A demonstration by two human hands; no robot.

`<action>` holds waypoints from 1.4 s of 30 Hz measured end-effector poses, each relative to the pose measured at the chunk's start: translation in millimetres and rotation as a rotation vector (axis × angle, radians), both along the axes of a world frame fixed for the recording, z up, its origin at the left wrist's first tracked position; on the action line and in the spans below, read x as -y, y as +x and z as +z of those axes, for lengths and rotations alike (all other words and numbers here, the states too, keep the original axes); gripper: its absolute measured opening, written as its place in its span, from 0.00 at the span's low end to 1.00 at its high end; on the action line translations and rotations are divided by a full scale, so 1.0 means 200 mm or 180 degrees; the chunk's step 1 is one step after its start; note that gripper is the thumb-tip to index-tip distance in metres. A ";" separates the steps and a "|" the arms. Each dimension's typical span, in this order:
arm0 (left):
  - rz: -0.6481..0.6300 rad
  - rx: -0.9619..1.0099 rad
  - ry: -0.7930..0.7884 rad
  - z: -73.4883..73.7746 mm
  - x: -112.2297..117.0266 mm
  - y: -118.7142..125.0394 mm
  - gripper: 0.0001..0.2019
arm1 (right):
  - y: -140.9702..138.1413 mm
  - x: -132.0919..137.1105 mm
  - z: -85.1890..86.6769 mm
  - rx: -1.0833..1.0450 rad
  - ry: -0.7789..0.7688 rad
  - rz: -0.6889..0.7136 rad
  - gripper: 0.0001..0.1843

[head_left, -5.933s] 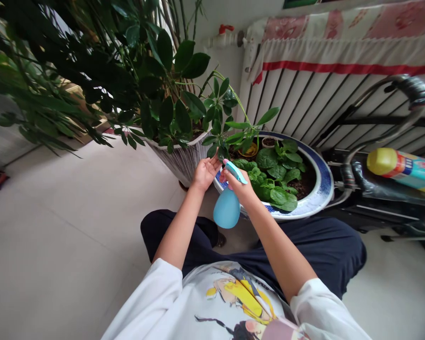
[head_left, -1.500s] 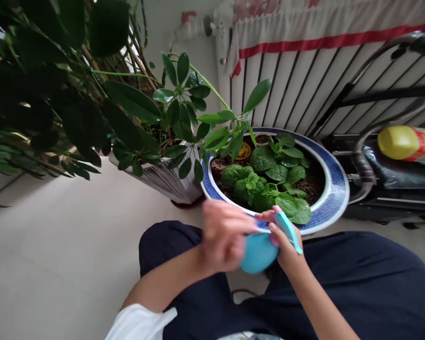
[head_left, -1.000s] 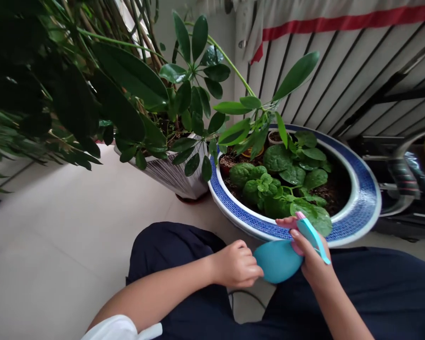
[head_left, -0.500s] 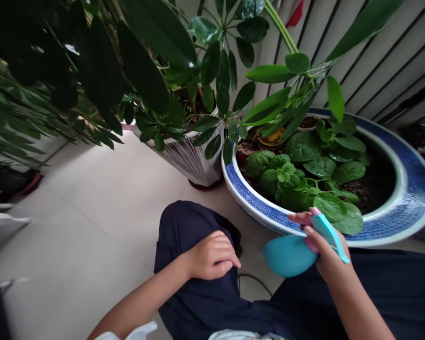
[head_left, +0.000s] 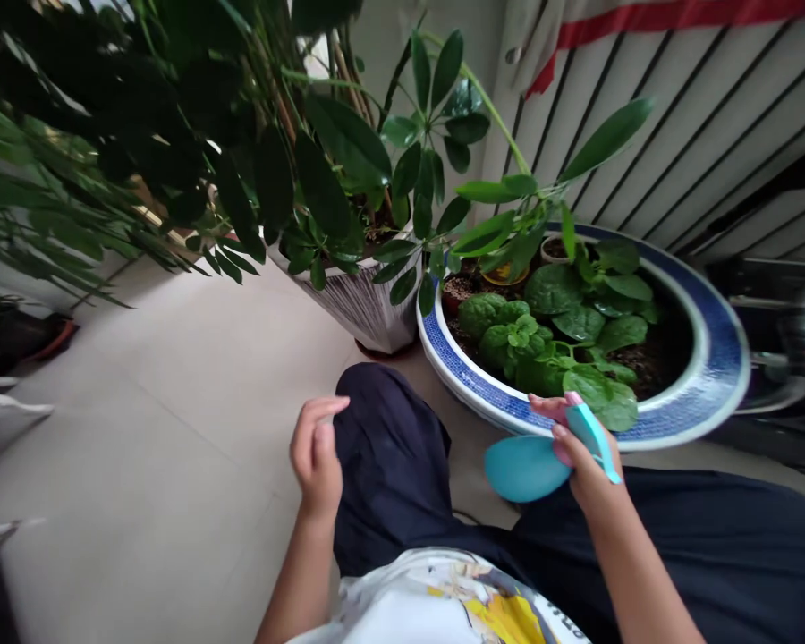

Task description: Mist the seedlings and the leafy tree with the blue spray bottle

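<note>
My right hand [head_left: 587,461] is wrapped round the neck of a light blue spray bottle [head_left: 523,467] with a pink and turquoise trigger head, held tilted just in front of a wide blue-and-white bowl planter [head_left: 715,394] full of leafy greens [head_left: 550,335]. My left hand [head_left: 315,452] hovers over my left knee with its fingers loosely curved and apart, holding nothing. I am crouched with dark trousers showing below both hands.
A tall ribbed white pot [head_left: 359,304] with a large dark-leaved plant [head_left: 255,152] stands left of the bowl. A white radiator [head_left: 644,143] draped with a red-striped cloth runs behind. Pale floor tiles [head_left: 140,429] spread to the left. A dark frame sits at right.
My left hand came off the bottle, dropped to my knee, then lifted and opened beside it. My right hand keeps the bottle near the bowl's rim. The view shifted.
</note>
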State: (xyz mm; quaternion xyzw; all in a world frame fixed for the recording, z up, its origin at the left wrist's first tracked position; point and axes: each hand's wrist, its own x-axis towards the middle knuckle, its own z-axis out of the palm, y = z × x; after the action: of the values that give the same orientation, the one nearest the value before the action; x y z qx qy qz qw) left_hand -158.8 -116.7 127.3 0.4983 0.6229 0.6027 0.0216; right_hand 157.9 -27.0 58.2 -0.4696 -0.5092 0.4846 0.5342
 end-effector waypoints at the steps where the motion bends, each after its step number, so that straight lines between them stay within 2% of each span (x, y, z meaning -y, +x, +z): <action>1: -0.0094 0.0197 -0.0078 0.02 -0.08 0.05 0.12 | -0.01 0.00 0.02 -0.0104 0.0079 0.0085 0.23; 3: -0.0476 0.0405 -0.0351 0.06 -0.23 0.12 0.16 | -0.02 0.02 0.09 -0.0229 0.0164 0.0293 0.25; 5: -0.0672 0.0340 -0.0497 0.07 -0.38 0.16 0.23 | -0.03 0.03 0.16 -0.0163 0.0172 0.0491 0.24; 7: -0.0604 0.0552 -0.0474 0.07 -0.51 0.17 0.32 | -0.04 0.04 0.24 -0.0078 0.0067 0.0696 0.23; 9: -0.0535 0.1032 -0.0346 0.06 -0.63 0.16 0.36 | -0.05 0.04 0.30 -0.0005 -0.0051 0.0929 0.22; 11: -0.0686 0.1410 -0.0276 0.06 -0.74 0.14 0.36 | -0.07 0.02 0.35 0.0134 0.0007 0.1230 0.20; 14: -0.1065 0.1867 -0.0288 0.08 -0.85 0.11 0.31 | -0.13 -0.02 0.41 0.0526 0.0481 0.1623 0.16; 16: -0.1198 0.2014 -0.0233 0.10 -0.89 0.10 0.28 | -0.18 -0.04 0.43 0.0711 0.0726 0.1747 0.13; 18: -0.1269 0.2022 -0.0137 0.12 -0.89 0.10 0.25 | -0.23 -0.04 0.43 0.0688 0.0769 0.1798 0.13; 23: -0.1387 0.2027 -0.0043 0.17 -0.86 0.07 0.25 | -0.29 0.00 0.40 0.0352 0.0498 0.1888 0.17; 25: -0.1376 0.1996 0.0020 0.19 -0.87 0.05 0.27 | -0.29 0.01 0.41 0.0333 0.0465 0.1917 0.18; 31: -0.1362 0.1689 0.0191 0.26 -0.91 0.02 0.28 | -0.28 0.01 0.45 0.0632 0.0954 0.1881 0.15; 37: -0.1369 0.1460 0.0223 0.36 -0.92 0.01 0.23 | -0.26 0.02 0.46 0.0619 0.0922 0.1834 0.12; 42: -0.1417 0.1754 -0.0057 0.44 -0.97 0.03 0.17 | -0.26 0.03 0.44 0.0373 0.0708 0.1816 0.15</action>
State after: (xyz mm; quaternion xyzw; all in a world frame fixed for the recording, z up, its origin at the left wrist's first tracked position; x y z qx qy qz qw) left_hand -153.2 76.8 215.1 0.4403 0.4750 0.6896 0.3240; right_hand 105.6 -33.6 145.3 -0.2736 -0.7002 0.5284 0.3945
